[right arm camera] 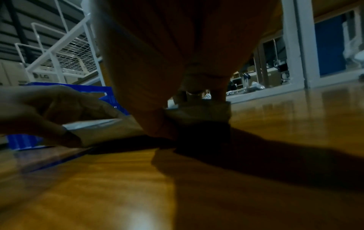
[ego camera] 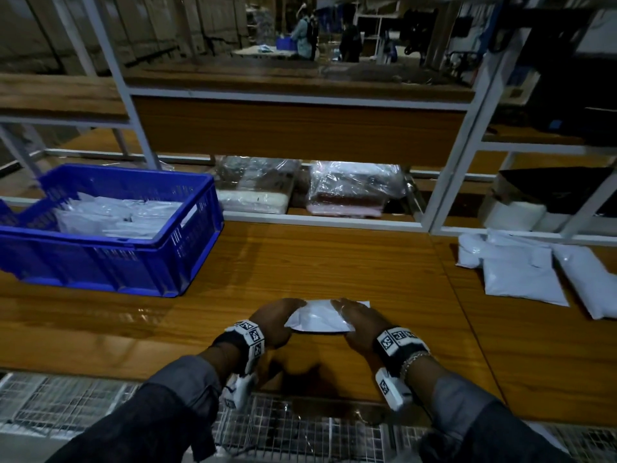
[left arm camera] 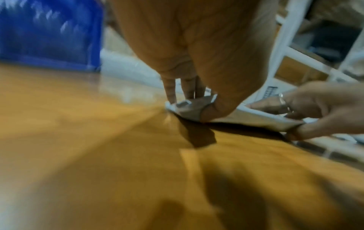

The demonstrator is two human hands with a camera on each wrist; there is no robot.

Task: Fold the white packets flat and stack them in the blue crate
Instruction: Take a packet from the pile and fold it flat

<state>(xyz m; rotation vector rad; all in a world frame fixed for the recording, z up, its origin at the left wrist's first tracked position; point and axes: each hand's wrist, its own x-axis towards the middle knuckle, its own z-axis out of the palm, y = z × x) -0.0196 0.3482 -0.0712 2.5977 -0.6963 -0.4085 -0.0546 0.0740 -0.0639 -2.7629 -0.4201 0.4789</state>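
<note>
A small white packet (ego camera: 317, 317) is held just above the wooden table (ego camera: 334, 259), near its front edge. My left hand (ego camera: 278, 317) pinches its left end between thumb and fingers (left arm camera: 171, 93). My right hand (ego camera: 359, 320) pinches its right end, thumb below and fingers on top. In the left wrist view the packet (left arm camera: 256, 116) spans between both hands, slightly off the surface. The right wrist view shows the packet (right arm camera: 199, 112) gripped under my palm. The blue crate (ego camera: 187, 228) stands at the left and holds several white packets (ego camera: 117, 215).
More white packets (ego camera: 521, 272) lie at the right of the table. Plastic-wrapped bundles (ego camera: 354, 188) sit on the shelf behind a white metal frame (ego camera: 430, 208). A wire mesh rack (ego camera: 300, 429) runs below the table's front edge. People stand far off in the background.
</note>
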